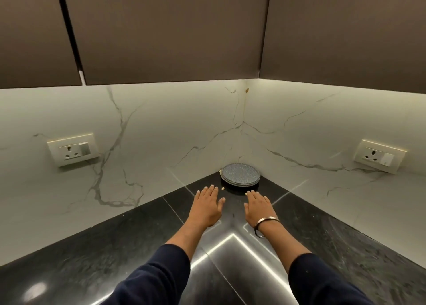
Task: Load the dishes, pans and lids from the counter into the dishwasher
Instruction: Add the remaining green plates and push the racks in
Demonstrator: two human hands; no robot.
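A small stack of grey-blue speckled plates [240, 174] lies in the far corner of the black counter [115, 247], where the two marble walls meet. My left hand [207, 206] is stretched out flat over the counter, fingers straight, a little short of the stack and to its left. My right hand [259, 206], with a metal bangle on the wrist, reaches out the same way just in front of the stack's right side. Neither hand touches the plates. No dishwasher is in view.
Two wall sockets sit on the marble backsplash, one at the left [72, 149] and one at the right [380, 156]. Dark upper cabinets [173, 28] hang low above the corner. The glossy counter reflects a strip light.
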